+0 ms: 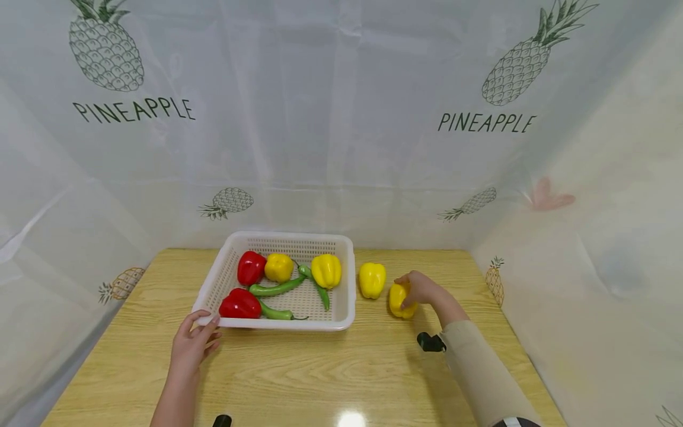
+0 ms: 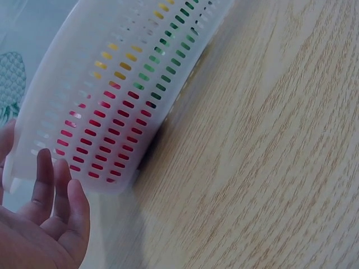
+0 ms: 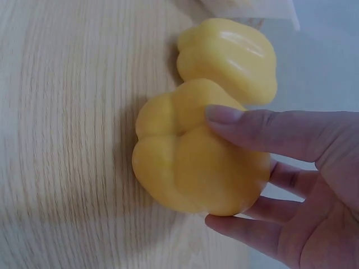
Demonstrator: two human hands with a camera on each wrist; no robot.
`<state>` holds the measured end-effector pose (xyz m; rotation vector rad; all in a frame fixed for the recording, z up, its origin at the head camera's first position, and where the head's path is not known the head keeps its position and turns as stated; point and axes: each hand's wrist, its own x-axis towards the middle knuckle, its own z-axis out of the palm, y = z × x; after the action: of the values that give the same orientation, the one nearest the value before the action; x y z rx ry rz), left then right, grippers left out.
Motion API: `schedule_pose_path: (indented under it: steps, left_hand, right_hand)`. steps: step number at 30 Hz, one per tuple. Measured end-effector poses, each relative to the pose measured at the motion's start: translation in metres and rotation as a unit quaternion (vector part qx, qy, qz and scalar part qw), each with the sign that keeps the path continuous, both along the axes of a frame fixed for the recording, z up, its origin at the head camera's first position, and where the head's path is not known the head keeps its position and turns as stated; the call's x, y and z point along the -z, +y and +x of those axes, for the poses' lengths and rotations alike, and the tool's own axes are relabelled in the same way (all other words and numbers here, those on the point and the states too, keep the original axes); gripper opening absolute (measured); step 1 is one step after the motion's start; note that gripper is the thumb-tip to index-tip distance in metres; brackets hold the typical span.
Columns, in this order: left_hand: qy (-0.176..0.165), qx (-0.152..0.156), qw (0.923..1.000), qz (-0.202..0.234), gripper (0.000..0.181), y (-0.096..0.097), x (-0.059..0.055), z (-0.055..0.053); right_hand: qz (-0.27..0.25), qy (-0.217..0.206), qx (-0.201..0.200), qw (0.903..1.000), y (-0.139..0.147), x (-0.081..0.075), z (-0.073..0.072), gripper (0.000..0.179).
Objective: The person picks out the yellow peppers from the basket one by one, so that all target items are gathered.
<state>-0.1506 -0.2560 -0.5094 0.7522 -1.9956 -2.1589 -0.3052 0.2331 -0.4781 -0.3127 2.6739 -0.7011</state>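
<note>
Pepper (image 3: 190,162) in right hand (image 1: 423,290), basket rim (image 1: 288,324) in left hand (image 1: 193,340)

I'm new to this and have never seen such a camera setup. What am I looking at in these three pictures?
There's no robot here: a person works with bare hands. The widest picture comes from a camera on the head, looking forward and down. The other two come from cameras worn on the left and right wrists, so each shows that hand up close.

On the wooden table stands a white plastic basket. In it lie two red peppers, two yellow peppers and some long green peppers. The left hand holds the basket's near left corner. The right hand grips a yellow pepper outside the basket; another loose one sits between it and the basket.
</note>
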Motion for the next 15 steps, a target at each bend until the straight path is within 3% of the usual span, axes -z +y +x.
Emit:
schedule_pose_path:
  steps: [15]
  left_hand:
    - [0.001,-0.006,0.9999,0.011,0.031,0.001,0.000,-0.001]
  right_hand:
    - [0.014,0.010,-0.002,0.9998,-0.007,-0.008,-0.013,0.065]
